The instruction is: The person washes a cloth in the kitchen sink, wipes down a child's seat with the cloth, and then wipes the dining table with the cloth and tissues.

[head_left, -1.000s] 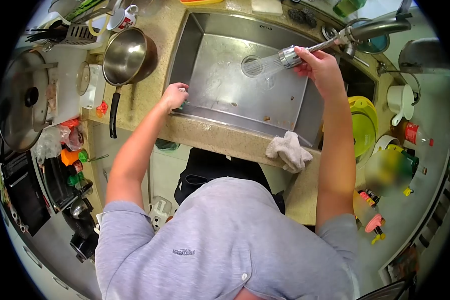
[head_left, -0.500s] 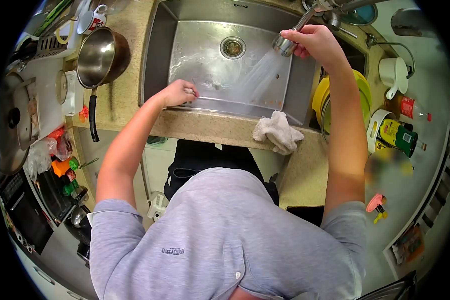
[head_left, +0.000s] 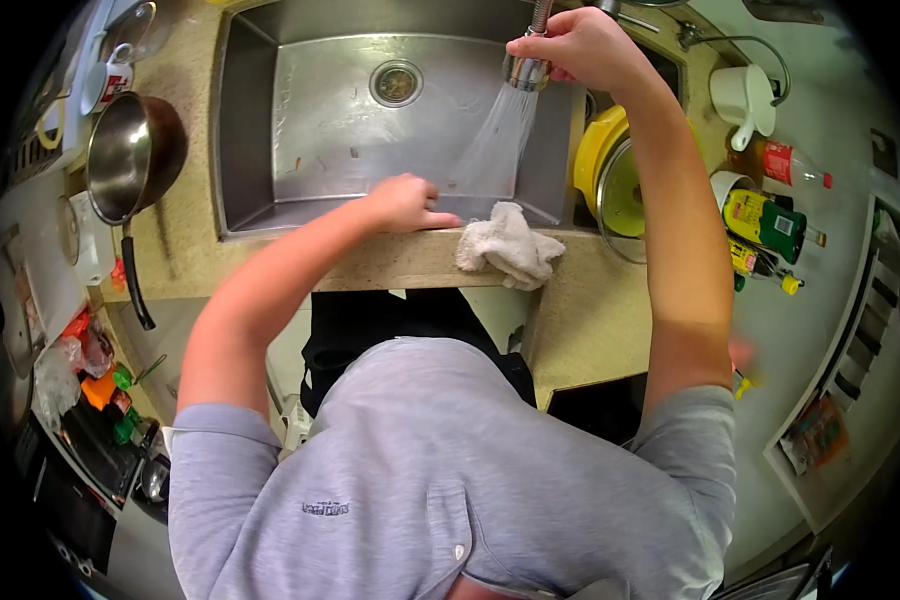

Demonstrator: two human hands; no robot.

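High at the right side of the sink, my right hand (head_left: 592, 45) is closed round the metal faucet sprayer (head_left: 526, 72). A fan of water (head_left: 500, 130) falls from it into the stainless steel sink (head_left: 320, 80). My left hand (head_left: 405, 203) is at the sink's front wall, its fingers curled and one digit stretched along the rim. What those fingers hold, if anything, is hidden. Just right of it a crumpled white cloth (head_left: 510, 246) lies on the front counter edge. The drain (head_left: 396, 83) shows in the basin floor, with small dark bits nearby.
Left of the sink stands a saucepan (head_left: 135, 160) with its black handle towards me. At right are a yellow basin (head_left: 598, 150), a glass lid (head_left: 622, 195), a white dipper (head_left: 742, 102) and several bottles (head_left: 765, 222). A mug (head_left: 107, 80) sits at the far left.
My left hand has moved right along the sink's front wall, closer to the cloth. My right hand still holds the running sprayer, now pointing more straight down. The view has shifted to the right.
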